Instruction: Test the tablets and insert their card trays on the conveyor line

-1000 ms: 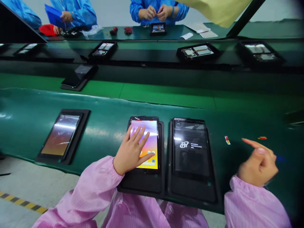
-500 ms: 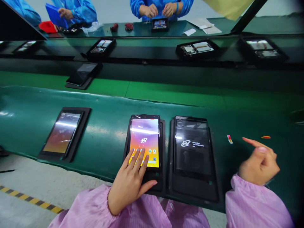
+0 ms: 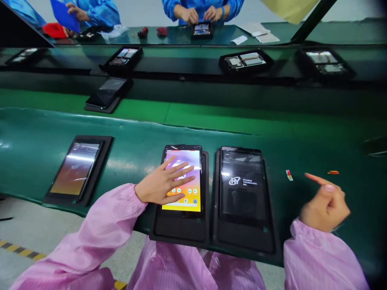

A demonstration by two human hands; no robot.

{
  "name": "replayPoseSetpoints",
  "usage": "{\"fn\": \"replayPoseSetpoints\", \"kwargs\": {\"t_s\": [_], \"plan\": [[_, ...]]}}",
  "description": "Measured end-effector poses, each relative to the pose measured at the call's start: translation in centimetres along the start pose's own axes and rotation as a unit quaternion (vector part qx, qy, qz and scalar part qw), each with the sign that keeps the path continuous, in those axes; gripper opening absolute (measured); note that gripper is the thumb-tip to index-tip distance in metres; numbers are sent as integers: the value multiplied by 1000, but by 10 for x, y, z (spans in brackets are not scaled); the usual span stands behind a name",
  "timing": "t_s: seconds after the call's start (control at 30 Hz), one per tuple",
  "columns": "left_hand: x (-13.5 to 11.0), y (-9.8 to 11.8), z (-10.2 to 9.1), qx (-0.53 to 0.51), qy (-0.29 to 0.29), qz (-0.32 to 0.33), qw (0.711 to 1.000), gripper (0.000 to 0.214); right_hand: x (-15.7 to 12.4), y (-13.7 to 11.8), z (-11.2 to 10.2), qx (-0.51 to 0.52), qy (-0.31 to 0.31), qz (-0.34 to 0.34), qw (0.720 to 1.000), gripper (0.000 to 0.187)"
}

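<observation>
A tablet [image 3: 181, 203] with a lit pink-to-yellow home screen rests in a black tray [image 3: 181, 235] before me. My left hand [image 3: 166, 181] lies across its screen from the left, fingers spread, covering part of the logo and icons. Beside it on the right, a second tablet [image 3: 242, 197] shows a white logo on black. My right hand [image 3: 326, 205] is at the table's right side, index finger stretched out and the others curled under the thumb; anything within them is hidden. Near that fingertip lie a small red-and-white piece [image 3: 289, 175] and an orange one [image 3: 333, 172].
Another tablet [image 3: 75, 169] on a black tray lies to the left, and one more [image 3: 107, 92] is farther back. Opened devices [image 3: 246, 60] sit in black trays along the dark strip [image 3: 181, 76]. Across it, two people in blue sleeves work at a bench.
My left hand has moved up and turned so its fingers point right across the screen. The right hand keeps its pose. The whole view has shifted slightly.
</observation>
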State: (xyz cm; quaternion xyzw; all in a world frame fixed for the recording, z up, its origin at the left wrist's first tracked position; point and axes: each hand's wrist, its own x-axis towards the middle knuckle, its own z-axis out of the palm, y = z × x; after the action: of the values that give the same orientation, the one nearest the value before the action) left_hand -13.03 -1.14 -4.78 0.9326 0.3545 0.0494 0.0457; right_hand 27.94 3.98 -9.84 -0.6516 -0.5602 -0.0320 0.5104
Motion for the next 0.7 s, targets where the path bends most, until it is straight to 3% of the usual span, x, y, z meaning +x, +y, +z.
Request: {"fn": "replayPoseSetpoints", "kwargs": {"t_s": [0.2,0.37,0.43,0.53,0.6,0.7], "plan": [[-41,-10,-9,43,39,23,998,52,-1,-5,0,-8,-2,10,1000,51],[-38,-14,-14,67,116,36,990,36,-1,-5,0,-10,-2,16,1000,52],[-27,-8,-13,59,102,38,992,46,-1,-5,0,-10,-3,20,1000,52],[-16,4,-9,21,36,41,998,61,-1,-7,0,-9,-1,19,1000,52],[-21,9,-6,0,3,34,999,66,-1,-8,-1,-10,0,19,1000,52],[-46,12,-6,-2,-2,7,1000,63,-1,-9,-1,-13,-1,23,1000,53]]}}
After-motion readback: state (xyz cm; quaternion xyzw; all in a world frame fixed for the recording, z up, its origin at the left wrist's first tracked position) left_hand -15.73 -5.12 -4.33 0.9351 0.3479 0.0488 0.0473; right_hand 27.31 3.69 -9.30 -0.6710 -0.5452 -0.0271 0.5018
